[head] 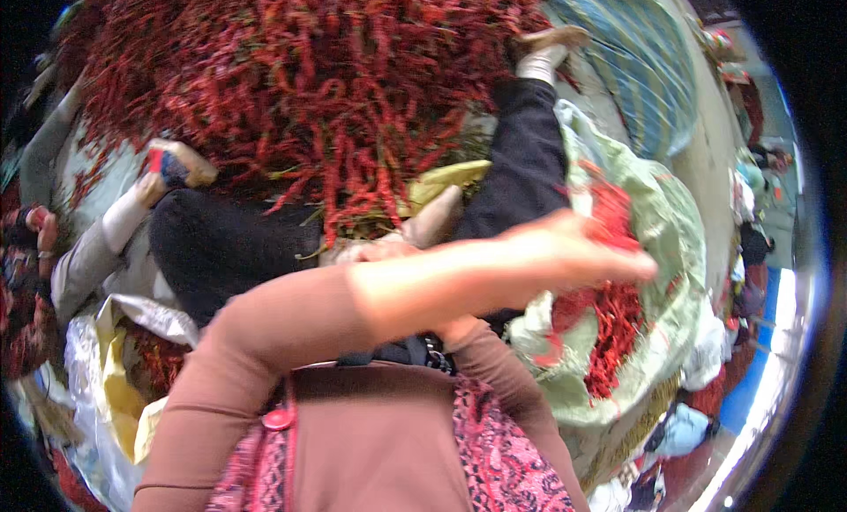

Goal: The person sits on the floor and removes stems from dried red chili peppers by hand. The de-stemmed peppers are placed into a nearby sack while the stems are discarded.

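Note:
My left arm, in a brown sleeve, crosses my body to the right. The blurred left hand [595, 251] is over a pale green woven sack [681, 247]; whether its fingers hold anything is unclear. Inside the sack lie red chili peppers [615, 340] and a red mesh-like piece [612, 208]. My right hand [380, 249] is low in front of me, partly hidden behind the left forearm. Its fingers are at the near end of long red chilies with stems [337, 214]; its grip is hidden. A large heap of red chilies [298, 69] spreads before my legs.
My black-trousered leg [523, 148] stretches along the heap's right side, near a blue striped sack [635, 69]. At left, another person's foot [182, 165] touches the heap. A yellow-lined sack [119, 393] holding chilies stands at lower left. A yellow piece [443, 181] lies between my legs.

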Demonstrator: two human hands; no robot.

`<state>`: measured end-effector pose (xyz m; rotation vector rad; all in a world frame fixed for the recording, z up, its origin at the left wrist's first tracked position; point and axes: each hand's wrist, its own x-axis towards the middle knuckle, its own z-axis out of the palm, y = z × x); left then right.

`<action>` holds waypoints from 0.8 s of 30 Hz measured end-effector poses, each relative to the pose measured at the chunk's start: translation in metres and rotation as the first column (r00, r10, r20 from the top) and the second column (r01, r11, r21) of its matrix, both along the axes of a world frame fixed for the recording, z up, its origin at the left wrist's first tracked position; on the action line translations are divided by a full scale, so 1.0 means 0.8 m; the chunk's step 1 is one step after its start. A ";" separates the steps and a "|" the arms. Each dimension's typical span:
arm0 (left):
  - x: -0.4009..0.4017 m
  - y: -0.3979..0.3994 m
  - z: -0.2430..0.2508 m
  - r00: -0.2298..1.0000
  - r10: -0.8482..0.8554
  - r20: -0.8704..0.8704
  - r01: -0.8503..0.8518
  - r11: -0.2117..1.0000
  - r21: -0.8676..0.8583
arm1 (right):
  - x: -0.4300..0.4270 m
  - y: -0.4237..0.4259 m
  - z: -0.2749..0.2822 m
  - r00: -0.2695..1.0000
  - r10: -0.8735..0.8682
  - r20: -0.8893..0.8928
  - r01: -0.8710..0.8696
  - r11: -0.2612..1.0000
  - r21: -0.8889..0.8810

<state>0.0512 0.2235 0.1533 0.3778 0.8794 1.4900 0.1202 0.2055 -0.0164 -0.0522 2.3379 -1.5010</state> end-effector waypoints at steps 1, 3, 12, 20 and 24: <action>0.010 0.012 -0.002 0.970 -0.056 -0.237 0.043 0.997 -0.060 | -0.021 -0.003 0.019 0.982 0.184 -0.047 -0.169 0.958 0.232; 0.046 0.021 -0.031 0.756 0.083 -0.650 -0.111 0.994 -0.001 | -0.019 -0.015 0.028 0.991 0.055 -0.119 -0.022 0.964 0.263; -0.131 -0.259 -0.187 0.411 -0.039 -0.911 -0.725 0.592 -0.352 | -0.053 0.024 0.054 0.859 -0.387 -0.334 0.491 0.807 0.328; -0.140 -0.204 -0.249 0.579 -0.037 -0.815 -0.683 0.524 -0.509 | -0.127 0.041 0.033 0.905 -0.424 0.026 0.263 0.606 0.751; -0.125 -0.203 -0.247 0.406 0.012 -0.914 -0.769 0.546 -0.334 | -0.117 0.016 0.026 0.932 -0.350 -0.091 0.297 0.597 0.746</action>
